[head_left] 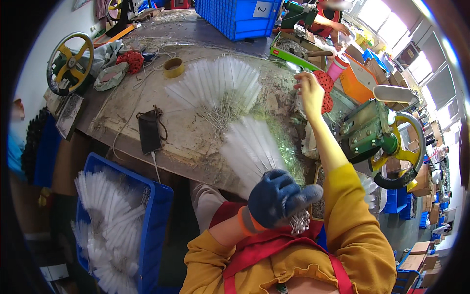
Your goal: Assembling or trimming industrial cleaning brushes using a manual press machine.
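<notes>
My left hand [279, 198], in a blue work glove with an orange cuff, is closed round a bunch of wire-handled brushes [252, 149]. Their white bristle ends fan out over the table edge, and the looped wire ends poke out below the glove. My bare right hand [311, 90] is raised at the table's right side, fingers curled, beside a red cloth with black dots [325, 88]. A bright glint shows at its fingertips; what they hold, if anything, is unclear. A larger fan of similar brushes [223, 83] lies on the table ahead.
At the left below stands a blue crate [159, 210] of brushes. A dark phone-like pouch [149, 131] and tape roll [173, 67] lie on the worn table. A green machine [367, 130] with a yellow handwheel stands right. Another person's arm [329, 23] shows beyond.
</notes>
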### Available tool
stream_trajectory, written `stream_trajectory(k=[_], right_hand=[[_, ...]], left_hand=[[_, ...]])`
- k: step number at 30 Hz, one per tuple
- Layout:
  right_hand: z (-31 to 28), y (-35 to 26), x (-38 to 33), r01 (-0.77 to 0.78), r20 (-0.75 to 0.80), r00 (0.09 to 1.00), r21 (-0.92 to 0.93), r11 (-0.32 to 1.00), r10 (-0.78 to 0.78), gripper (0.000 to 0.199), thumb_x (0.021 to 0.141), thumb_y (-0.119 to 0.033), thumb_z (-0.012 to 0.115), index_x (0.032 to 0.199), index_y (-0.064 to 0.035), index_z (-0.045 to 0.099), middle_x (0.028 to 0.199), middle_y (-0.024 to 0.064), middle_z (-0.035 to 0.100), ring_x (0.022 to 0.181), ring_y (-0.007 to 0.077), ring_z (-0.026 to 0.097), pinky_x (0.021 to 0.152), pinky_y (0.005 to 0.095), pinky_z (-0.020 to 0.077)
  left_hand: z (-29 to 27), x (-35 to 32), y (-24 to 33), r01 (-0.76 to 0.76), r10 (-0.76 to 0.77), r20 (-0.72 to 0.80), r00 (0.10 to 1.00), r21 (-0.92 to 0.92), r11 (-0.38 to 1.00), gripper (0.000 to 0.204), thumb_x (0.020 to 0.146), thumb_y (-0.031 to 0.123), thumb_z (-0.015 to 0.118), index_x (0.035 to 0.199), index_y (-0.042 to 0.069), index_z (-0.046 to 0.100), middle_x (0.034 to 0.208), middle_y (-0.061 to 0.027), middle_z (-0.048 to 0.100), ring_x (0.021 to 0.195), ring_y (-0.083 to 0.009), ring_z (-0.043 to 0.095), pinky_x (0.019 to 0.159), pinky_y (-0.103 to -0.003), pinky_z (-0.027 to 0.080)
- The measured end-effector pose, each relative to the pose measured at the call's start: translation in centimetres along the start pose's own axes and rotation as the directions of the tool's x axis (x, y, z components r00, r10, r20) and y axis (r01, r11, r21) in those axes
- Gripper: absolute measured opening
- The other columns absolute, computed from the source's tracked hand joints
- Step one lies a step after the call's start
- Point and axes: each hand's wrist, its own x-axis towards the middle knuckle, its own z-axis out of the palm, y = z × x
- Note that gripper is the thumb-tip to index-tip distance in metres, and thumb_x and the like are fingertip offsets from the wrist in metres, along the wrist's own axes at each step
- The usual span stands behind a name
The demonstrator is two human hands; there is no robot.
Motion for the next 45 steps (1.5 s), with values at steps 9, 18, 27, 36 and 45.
stream_trajectory(k=[9, 18, 27, 36, 45], right_hand=[[-6.0, -3.9, -10.2, -0.511, 0.413, 0.803, 0.848, 0.141, 0.430, 0.018, 0.088, -0.022, 0.044, 0.088, -0.0048, 0.049, 0.081, 0.0071, 0.055, 0.066, 0.0149, 0.053, 0.058, 0.0251, 0.0443], [-6.9, -6.5, -15.9, -0.576, 0.479, 0.818, 0.683, 0.449, 0.319, 0.022, 0.087, -0.024, 0.047, 0.085, -0.0032, 0.051, 0.065, 0.0036, 0.047, 0.055, 0.0116, 0.046, 0.049, 0.0248, 0.0401], [-8.4, -5.2, -18.2, -0.619, 0.563, 0.781, 0.638, 0.457, 0.272, 0.054, 0.082, -0.015, 0.054, 0.128, -0.0021, 0.029, 0.077, -0.0005, 0.046, 0.062, 0.0062, 0.044, 0.051, 0.0171, 0.0363], [-9.1, -5.1, -19.6, -0.863, 0.786, 0.504, 0.477, 0.169, 0.358, 0.032, 0.078, -0.006, 0.056, 0.109, -0.0040, 0.046, 0.074, -0.0020, 0.045, 0.061, 0.0078, 0.044, 0.055, 0.0206, 0.0363], [-9.0, -6.4, -20.1, -0.863, 0.764, 0.504, 0.434, 0.257, 0.403, 0.027, 0.079, -0.008, 0.053, 0.105, -0.0046, 0.044, 0.077, -0.0006, 0.046, 0.061, 0.0088, 0.046, 0.056, 0.0210, 0.0391]], left_hand=[[-2.4, -0.3, 6.3, -0.087, 0.030, 0.337, 0.941, 0.156, 0.984, 0.027, 0.068, 0.014, 0.055, 0.094, 0.010, 0.058, 0.055, 0.0013, 0.042, 0.054, -0.0146, 0.046, 0.051, -0.029, 0.038], [-8.5, -3.8, 9.3, -0.067, -0.200, 0.376, 0.905, 0.591, 0.804, 0.008, 0.068, 0.015, 0.059, 0.074, 0.009, 0.056, 0.049, 0.0013, 0.035, 0.050, -0.0147, 0.040, 0.046, -0.030, 0.032], [-26.5, -12.5, 13.9, 0.037, -0.664, 0.009, 0.747, 0.998, 0.055, 0.021, 0.064, 0.020, 0.063, 0.085, 0.014, 0.061, 0.065, -0.0035, 0.054, 0.063, -0.0231, 0.050, 0.058, -0.034, 0.039], [-45.4, -20.1, 16.5, -0.082, -0.744, -0.566, 0.356, 0.774, -0.628, 0.018, 0.074, 0.034, 0.051, 0.084, 0.024, 0.063, 0.081, -0.0038, 0.061, 0.080, -0.0234, 0.056, 0.083, -0.046, 0.036], [-52.3, -28.0, 11.9, -0.342, -0.549, -0.812, 0.199, 0.467, -0.816, 0.047, 0.078, 0.048, 0.043, 0.112, 0.016, 0.045, 0.109, -0.0060, 0.050, 0.107, -0.0243, 0.040, 0.094, -0.043, 0.027]])
